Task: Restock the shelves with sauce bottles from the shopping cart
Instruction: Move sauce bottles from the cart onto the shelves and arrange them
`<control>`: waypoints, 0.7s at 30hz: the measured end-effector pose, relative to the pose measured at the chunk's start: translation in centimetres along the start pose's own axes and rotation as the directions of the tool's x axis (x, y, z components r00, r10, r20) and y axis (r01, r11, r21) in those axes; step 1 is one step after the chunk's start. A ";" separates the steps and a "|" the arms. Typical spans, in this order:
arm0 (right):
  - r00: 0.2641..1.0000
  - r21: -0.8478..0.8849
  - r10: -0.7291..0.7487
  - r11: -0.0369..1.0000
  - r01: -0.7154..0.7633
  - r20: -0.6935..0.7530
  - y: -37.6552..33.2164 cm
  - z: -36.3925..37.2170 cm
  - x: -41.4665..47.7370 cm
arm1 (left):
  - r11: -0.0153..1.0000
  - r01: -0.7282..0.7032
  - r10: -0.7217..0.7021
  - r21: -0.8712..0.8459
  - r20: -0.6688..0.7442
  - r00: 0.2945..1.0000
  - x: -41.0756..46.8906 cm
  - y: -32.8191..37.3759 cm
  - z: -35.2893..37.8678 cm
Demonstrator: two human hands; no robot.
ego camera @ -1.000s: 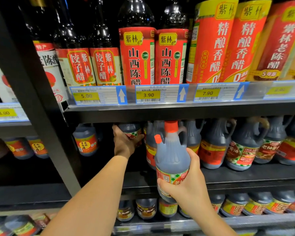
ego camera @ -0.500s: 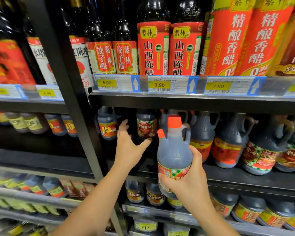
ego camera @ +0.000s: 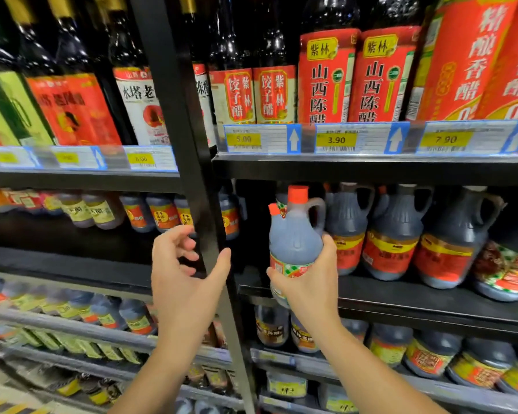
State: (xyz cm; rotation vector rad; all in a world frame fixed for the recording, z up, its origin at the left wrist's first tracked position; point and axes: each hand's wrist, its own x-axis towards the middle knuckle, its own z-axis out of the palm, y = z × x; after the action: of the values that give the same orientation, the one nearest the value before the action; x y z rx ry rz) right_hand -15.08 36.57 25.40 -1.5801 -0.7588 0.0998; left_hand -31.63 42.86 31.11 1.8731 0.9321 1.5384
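Fingers [ego camera: 277,277] of your right hand [ego camera: 310,283] are curling round the lower label of the sauce bottle [ego camera: 293,234], holding it upright (red cap on top) just in front of the middle shelf [ego camera: 416,297], beside the row of dark jugs [ego camera: 395,237]. Your left hand [ego camera: 181,273] is hovering half open by the black upright [ego camera: 192,174], gripping nothing.

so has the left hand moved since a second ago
Yes. The left hand has pulled out of the shelf bay and leftward; it now sits across the black upright.
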 end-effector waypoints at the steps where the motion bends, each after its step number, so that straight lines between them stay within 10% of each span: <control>1: 0.999 -0.020 0.010 1.000 -0.011 -0.034 0.2 0.8 0.5 | 1.000 0.024 -0.024 0.009 0.018 1.000 0.7 -0.3 0.1; 21: 0.936 -0.539 -0.008 0.819 -0.195 -0.352 0.3 7.0 4.7 | 0.977 0.050 0.038 -0.209 0.397 0.917 3.2 -3.5 1.0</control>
State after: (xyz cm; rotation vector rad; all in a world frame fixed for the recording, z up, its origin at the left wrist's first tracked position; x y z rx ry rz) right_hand -14.66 44.98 25.57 -2.1347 -0.4467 -0.3581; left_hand -30.93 47.61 30.16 1.9199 0.5590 1.1341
